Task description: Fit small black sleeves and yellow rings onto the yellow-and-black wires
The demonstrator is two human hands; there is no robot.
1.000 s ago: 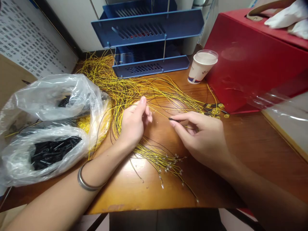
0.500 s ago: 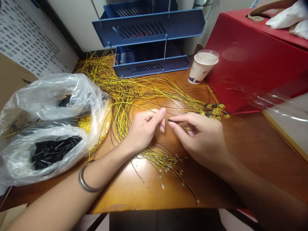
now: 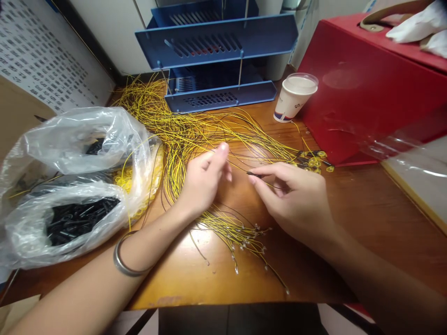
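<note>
My right hand (image 3: 296,195) pinches a small black sleeve (image 3: 253,175) between thumb and forefinger, with a thin wire (image 3: 238,166) running from it towards the left. My left hand (image 3: 203,181) is closed on that wire, thumb pressed over curled fingers. The exact grip there is partly hidden. Behind and under the left hand spreads a tangle of yellow and black wires (image 3: 178,135). Nearer the table's front edge, a bundle of wire ends (image 3: 240,237) carries small shiny tips. To the right lie wire ends with black sleeves and yellow rings (image 3: 314,162).
On the left stand clear plastic bags (image 3: 87,181) holding black sleeves (image 3: 78,221) and yellow rings (image 3: 124,180). A blue file rack (image 3: 216,42) stands at the back. Beside it are a paper cup (image 3: 293,97) and a red box (image 3: 370,88) on the wooden table (image 3: 167,284).
My left hand has shifted left and slightly up, widening the gap between my hands. My right hand has moved slightly right with the black sleeve still in its pinch.
</note>
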